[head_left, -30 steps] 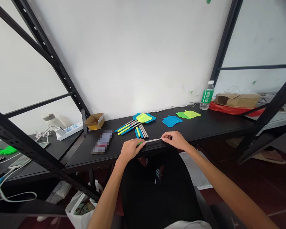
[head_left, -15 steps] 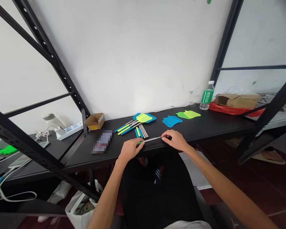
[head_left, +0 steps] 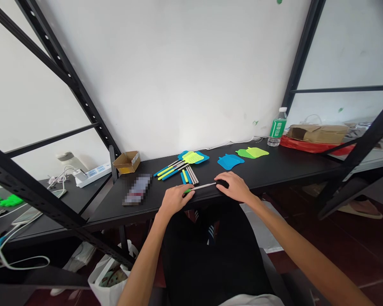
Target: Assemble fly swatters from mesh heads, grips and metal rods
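Over the desk's front edge, my left hand [head_left: 175, 198] is closed around the green grip of a fly swatter handle [head_left: 204, 186]. Its thin metal rod points right, and the fingers of my right hand [head_left: 232, 186] pinch the far end. Just beyond my left hand lie several loose swatter handles [head_left: 191, 174] with blue and yellow grips. Behind them is a pile of fly swatters [head_left: 175, 170] with blue and yellow heads. A blue swatter head [head_left: 230, 161], a green swatter head [head_left: 244, 154] and a yellow swatter head [head_left: 258, 151] lie separately to the right.
On the black desk [head_left: 159, 199], a small open cardboard box [head_left: 127, 162] and a blurred-out phone-shaped item [head_left: 138, 190] sit at the left. A water bottle [head_left: 277, 127] stands at the back right. Black metal shelf posts [head_left: 301, 55] frame both sides. A power strip [head_left: 94, 173] lies further left.
The fingers of my right hand have shifted slightly at the rod's end. Both hands keep hold of the swatter handle in nearly the same place.
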### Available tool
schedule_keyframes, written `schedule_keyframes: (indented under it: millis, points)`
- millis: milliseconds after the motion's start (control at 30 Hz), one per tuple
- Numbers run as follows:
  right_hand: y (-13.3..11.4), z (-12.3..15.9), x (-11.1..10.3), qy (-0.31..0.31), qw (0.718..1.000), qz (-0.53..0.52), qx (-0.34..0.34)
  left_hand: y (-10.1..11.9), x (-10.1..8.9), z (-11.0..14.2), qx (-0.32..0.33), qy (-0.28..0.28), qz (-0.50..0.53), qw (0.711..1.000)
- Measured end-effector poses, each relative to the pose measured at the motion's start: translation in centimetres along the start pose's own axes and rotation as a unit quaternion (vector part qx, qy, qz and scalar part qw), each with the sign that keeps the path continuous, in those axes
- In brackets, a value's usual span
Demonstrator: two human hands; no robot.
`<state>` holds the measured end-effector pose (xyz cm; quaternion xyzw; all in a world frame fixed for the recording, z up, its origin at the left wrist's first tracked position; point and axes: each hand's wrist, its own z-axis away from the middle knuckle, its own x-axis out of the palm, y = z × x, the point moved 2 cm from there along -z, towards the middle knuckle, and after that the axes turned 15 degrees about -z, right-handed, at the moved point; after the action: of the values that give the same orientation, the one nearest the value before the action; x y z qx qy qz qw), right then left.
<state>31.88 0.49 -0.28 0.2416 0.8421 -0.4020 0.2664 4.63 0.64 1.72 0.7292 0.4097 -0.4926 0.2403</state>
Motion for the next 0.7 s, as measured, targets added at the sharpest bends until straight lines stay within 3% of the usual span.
schedule_keyframes:
  millis: [133, 300, 433, 533, 700]
  points:
    - [0.7, -0.1, 0.0, 0.011, 1.0, -0.003, 0.006, 0.0, 0.0, -0.1, 0.005, -0.003, -0.008, 1.0]
    - [3.0, -0.4, -0.5, 0.032, 0.998, -0.009, 0.059, 0.1, -0.1, 0.0, 0.005, -0.008, -0.024, 1.0]
    - [5.6, -0.8, -1.2, 0.005, 0.988, 0.09, 0.125, 0.0, 0.0, 0.1, 0.003, -0.011, -0.028, 1.0]
    - [8.3, -1.3, -2.6, -0.022, 0.971, 0.157, 0.179, -0.1, 0.1, 0.1, 0.0, -0.009, -0.029, 1.0]
    - [13.2, -2.2, -6.0, -0.015, 0.943, 0.199, 0.266, -0.1, 0.2, 0.2, -0.002, -0.009, -0.031, 0.999]
